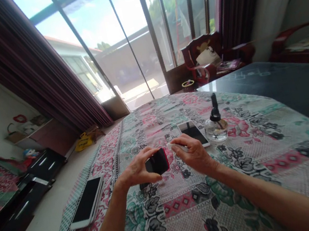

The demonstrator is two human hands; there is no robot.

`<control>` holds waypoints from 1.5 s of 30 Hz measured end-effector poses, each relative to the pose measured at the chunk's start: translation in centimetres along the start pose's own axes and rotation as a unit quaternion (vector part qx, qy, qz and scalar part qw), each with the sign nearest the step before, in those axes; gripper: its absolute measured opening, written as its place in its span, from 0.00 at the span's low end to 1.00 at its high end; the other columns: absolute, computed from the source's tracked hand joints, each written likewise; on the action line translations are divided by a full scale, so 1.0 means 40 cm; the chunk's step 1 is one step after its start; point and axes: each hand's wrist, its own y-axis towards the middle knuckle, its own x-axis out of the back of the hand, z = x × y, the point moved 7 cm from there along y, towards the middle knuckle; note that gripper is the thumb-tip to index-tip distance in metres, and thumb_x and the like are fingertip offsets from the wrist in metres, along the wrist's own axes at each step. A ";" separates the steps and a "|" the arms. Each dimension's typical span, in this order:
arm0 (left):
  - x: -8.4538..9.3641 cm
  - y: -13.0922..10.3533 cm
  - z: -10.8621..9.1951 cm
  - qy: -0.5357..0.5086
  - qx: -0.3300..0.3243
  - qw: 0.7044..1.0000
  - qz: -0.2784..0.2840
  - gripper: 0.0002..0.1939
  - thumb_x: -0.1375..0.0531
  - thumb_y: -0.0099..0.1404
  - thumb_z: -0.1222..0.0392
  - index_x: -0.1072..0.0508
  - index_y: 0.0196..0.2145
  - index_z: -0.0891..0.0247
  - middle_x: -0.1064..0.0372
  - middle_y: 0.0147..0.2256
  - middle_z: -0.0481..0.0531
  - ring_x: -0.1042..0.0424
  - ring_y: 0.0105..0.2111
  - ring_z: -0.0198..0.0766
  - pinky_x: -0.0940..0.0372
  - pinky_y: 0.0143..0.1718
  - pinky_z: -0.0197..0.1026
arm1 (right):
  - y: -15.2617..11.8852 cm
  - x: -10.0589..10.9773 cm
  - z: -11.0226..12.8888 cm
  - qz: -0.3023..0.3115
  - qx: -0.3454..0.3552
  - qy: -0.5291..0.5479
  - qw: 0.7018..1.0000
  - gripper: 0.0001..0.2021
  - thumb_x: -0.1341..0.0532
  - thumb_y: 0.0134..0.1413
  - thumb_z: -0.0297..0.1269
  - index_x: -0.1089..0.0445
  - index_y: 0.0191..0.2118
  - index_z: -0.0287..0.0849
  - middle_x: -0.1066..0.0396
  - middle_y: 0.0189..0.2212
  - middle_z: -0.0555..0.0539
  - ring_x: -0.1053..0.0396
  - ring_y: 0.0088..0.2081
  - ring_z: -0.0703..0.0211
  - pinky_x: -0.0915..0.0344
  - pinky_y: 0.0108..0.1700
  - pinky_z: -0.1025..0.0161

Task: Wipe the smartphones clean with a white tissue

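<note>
Left hand [136, 169] clamped on a dark smartphone [157, 162] with a red edge, fingers on the far side, thumb near; phone sits mid-scene above the floral tablecloth [191, 220]. Right hand [192, 151] closed on a small white item [170, 146], thumb and fingers together on it, tip just right of the phone; can't tell exactly what it is. White-framed phone [192, 132] lies flat just beyond the right hand. Right of that, clear spray bottle [216, 131], black top, upright, some liquid in it. White-framed tablet [87, 204] at left, near side, dark screen up. Far right: dark tabletop [301, 85], wooden armchair [191, 54] behind.
</note>
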 end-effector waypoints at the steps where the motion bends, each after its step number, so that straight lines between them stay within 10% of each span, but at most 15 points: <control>1: 0.000 0.000 -0.001 -0.003 -0.003 1.000 -0.001 0.40 0.33 0.46 0.60 0.39 0.56 0.57 0.39 0.50 0.53 0.36 0.48 0.44 0.39 0.52 0.49 | 0.000 0.001 0.001 0.002 0.001 0.001 1.000 0.06 0.41 0.54 0.33 0.28 0.36 0.42 0.31 0.31 0.47 0.32 0.34 0.60 0.36 0.39 0.61; 45: -0.006 -0.003 -0.025 -0.035 -0.003 0.999 0.002 0.41 0.31 0.43 0.58 0.37 0.56 0.57 0.37 0.50 0.54 0.35 0.48 0.47 0.39 0.51 0.51 | -0.020 -0.018 0.041 0.044 0.060 -0.004 0.997 0.07 0.42 0.55 0.32 0.26 0.36 0.42 0.33 0.30 0.48 0.33 0.33 0.62 0.34 0.36 0.61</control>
